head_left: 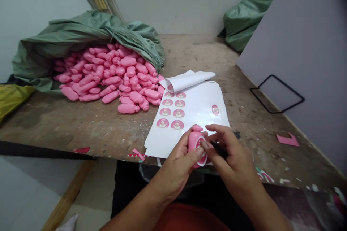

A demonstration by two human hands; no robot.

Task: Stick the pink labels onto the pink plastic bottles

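A small pink plastic bottle (pixel 193 140) stands nearly upright in my left hand (pixel 179 162), whose fingers and thumb close round it. On its front is an oval pink-and-white sticker (pixel 201 157), partly covered by my thumbs. My right hand (pixel 230 155) meets the bottle from the right, its thumb on the sticker and a fingertip by the bottle's far side; its index finger is raised. Just beyond my hands lie white sticker sheets (pixel 189 115) with rows of pink labels, the top sheet (pixel 192 80) curled back.
A green sack (pixel 89 25) lies at the left, spilling a heap of pink bottles (pixel 108 75) onto the worn wooden table (pixel 67 126). Another green sack (pixel 244 25) is at the back right. A black wire frame (pixel 276 94) leans by the right panel. Pink scraps (pixel 288 139) lie near the edge.
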